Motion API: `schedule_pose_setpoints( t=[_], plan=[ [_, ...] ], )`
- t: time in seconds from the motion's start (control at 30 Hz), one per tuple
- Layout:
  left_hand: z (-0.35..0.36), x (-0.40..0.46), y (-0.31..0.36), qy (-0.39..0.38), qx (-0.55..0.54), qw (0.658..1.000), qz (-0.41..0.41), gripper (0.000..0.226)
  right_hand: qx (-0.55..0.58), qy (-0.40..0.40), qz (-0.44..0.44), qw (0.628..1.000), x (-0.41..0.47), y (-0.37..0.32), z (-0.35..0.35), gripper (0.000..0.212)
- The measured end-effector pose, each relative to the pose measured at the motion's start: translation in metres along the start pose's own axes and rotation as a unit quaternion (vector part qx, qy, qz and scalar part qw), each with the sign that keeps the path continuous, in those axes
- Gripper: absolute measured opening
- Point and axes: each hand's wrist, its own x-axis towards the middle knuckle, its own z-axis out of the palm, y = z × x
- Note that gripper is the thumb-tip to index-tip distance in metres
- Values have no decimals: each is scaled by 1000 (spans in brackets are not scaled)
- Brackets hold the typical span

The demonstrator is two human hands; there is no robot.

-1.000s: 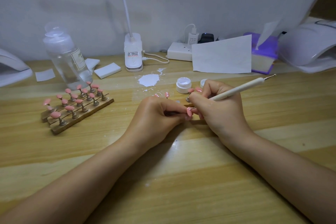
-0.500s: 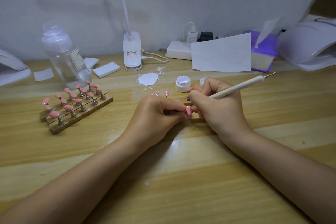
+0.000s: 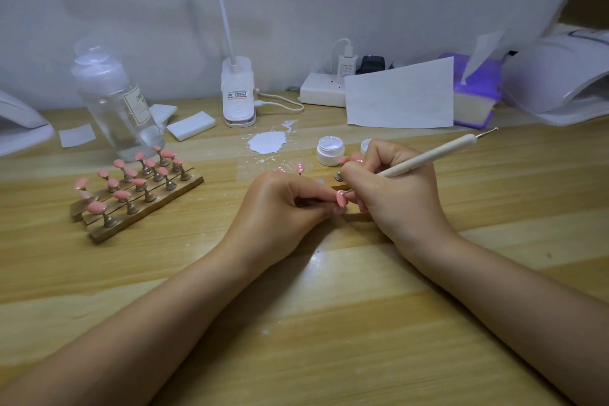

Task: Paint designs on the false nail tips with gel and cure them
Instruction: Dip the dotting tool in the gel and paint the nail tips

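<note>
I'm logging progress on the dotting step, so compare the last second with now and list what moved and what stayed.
Almost nothing moved. The right hand keeps its grip on the dotting pen, its tip at the pink nail tip, which the left hand still pinches. Any stroke is too small to see. The gel jar, the rack of nail tips and the clear bottle stayed put; only the camera shifted slightly.

Soft, even light is cast from above; a pale glare is seen on the worktop, and edges are bowed by wide-angle distortion.
</note>
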Motion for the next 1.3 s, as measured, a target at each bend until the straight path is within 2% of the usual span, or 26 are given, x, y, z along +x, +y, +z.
schedule_pose_setpoints(
  t=[0.23, 0.4, 0.53, 0.67, 0.9, 1.0, 1.13, 1.3],
  plan=[
    [0, 0, 2, 4, -18, 1000, -7, 14, 3, 11, 2, 1000, 0, 1, 0, 37],
    [0, 0, 1, 6, -25, 1000, -8, 14, 32, 72, -16, 997, -1, -5, -2, 43],
    [1, 0, 2, 14, -33, 999, -11, 14, 24, 92, -36, 995, 12, -17, -10, 45],
    [2, 0, 2, 9, -40, 999, -13, 15, -104, 42, -18, 994, 42, -25, -20, 37],
    [1, -1, 1, 6, -57, 998, -17, 13, -242, -63, 48, 967, 89, -10, -5, 36],
    [1, 0, 0, 5, -59, 998, -22, 12, -268, -61, 49, 960, 96, 2, 2, 39],
    [2, 0, -1, 8, -58, 998, -21, 11, -319, -69, 56, 943, 99, 10, 7, 29],
    [2, -1, -1, 11, -53, 998, -18, 11, -323, -75, 46, 942, 102, 14, 6, 30]
  ],
)
